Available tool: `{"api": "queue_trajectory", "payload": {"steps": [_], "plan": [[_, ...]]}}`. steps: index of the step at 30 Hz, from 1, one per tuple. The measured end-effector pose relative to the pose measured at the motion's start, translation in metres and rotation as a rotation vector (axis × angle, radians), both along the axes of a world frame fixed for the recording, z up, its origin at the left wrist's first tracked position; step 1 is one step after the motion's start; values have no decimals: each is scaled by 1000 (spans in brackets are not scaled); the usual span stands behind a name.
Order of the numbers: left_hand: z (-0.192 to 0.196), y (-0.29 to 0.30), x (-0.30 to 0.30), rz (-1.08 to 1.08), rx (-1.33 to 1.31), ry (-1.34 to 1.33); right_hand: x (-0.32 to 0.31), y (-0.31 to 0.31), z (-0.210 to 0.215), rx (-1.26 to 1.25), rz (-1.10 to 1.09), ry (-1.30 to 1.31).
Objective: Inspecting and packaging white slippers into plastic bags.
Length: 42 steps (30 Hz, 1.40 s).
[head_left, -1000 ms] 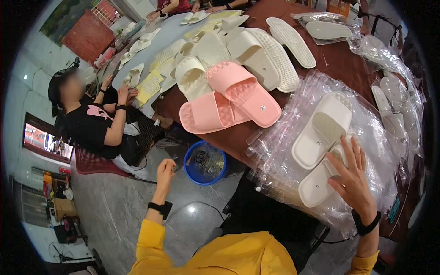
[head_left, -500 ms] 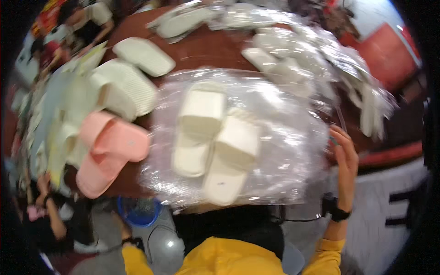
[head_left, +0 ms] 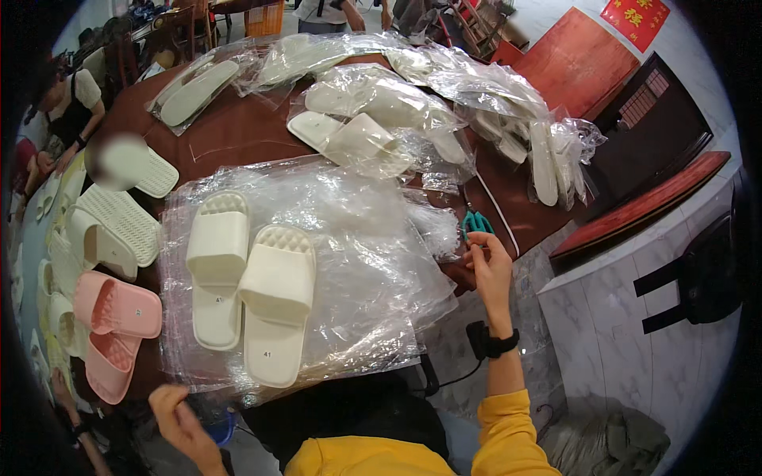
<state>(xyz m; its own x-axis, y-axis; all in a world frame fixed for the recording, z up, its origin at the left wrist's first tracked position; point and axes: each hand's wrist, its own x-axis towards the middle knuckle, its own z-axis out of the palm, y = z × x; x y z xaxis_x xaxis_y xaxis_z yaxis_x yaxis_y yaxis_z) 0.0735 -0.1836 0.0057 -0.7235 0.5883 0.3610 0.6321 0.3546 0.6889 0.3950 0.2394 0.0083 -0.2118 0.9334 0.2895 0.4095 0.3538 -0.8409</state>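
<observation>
A pair of cream slide slippers (head_left: 274,317) lies side by side, toes away from me, on a stack of clear plastic bags (head_left: 357,238). Beyond the table's right edge of the stack, my right hand (head_left: 492,270) has its fingers bent together at the handles of teal scissors (head_left: 476,224), apparently gripping them. My left hand (head_left: 184,424) hangs at the table's near left edge, empty, fingers loosely curled with the thumb apart. Closest to it is a pink pair of slippers (head_left: 119,317), one lying across the other.
Bagged cream slippers (head_left: 373,103) form an arc along the far side of the brown table (head_left: 230,143). More loose cream slippers (head_left: 119,222) lie at the left. Another person (head_left: 75,103) works there. A blue bucket (head_left: 222,428) stands below the near edge.
The whole view has shifted, so the slippers now sit farther left. My left hand has risen from low beside me to the table's edge. My right hand stays by the scissors.
</observation>
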Motion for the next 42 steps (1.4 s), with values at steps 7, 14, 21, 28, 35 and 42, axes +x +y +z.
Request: {"api": "queue_trajectory", "payload": {"steps": [7,14,21,28,35,42], "plan": [[32,136,36,-325,-416,277,16,23,-14,-30,-29,126],[15,147,38,-360,-487,332,6,39,-15,85,40,67],[14,159,16,-336,-358,472,4,42,-12,399,38,-104],[2,177,-10,-334,-373,438,24,53,-16,-57,-31,174],[-6,195,-4,-229,-238,538,179,90,21,-191,220,1289],[-6,207,1,-122,-254,433,187,-1,151,200,469,1499]]}}
